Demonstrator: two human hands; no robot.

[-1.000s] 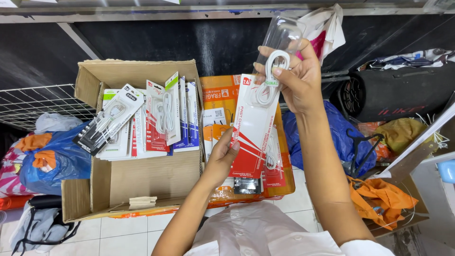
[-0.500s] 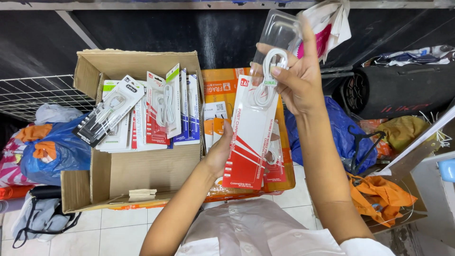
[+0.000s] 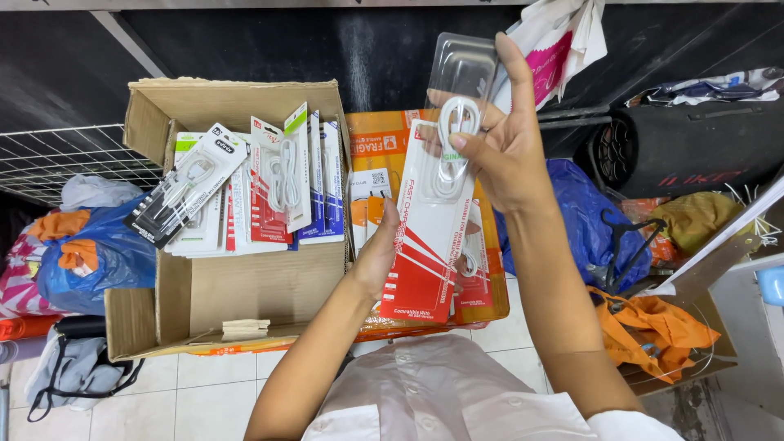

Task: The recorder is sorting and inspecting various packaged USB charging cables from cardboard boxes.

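My left hand (image 3: 377, 255) grips the left edge of a red and white cardboard backing card (image 3: 426, 237), held upright in front of me. My right hand (image 3: 500, 139) holds a coiled white cable (image 3: 452, 147) against the top of that card with the thumb. The same hand's fingers hold a clear plastic blister shell (image 3: 461, 67) that sticks up above the card. Behind the card lies another red packaged cable (image 3: 474, 278) on an orange box (image 3: 377, 147).
An open cardboard box (image 3: 220, 245) to the left holds several packaged cables (image 3: 253, 188) standing on edge. A wire rack (image 3: 49, 163) and cloth-filled bags (image 3: 82, 261) lie far left. A blue bag (image 3: 584, 229), an orange cloth (image 3: 653, 327) and a black speaker (image 3: 678, 155) sit at the right.
The card and cable have shifted slightly left and down. My right thumb now presses the cable lower on the card, and the clear shell stands more upright.
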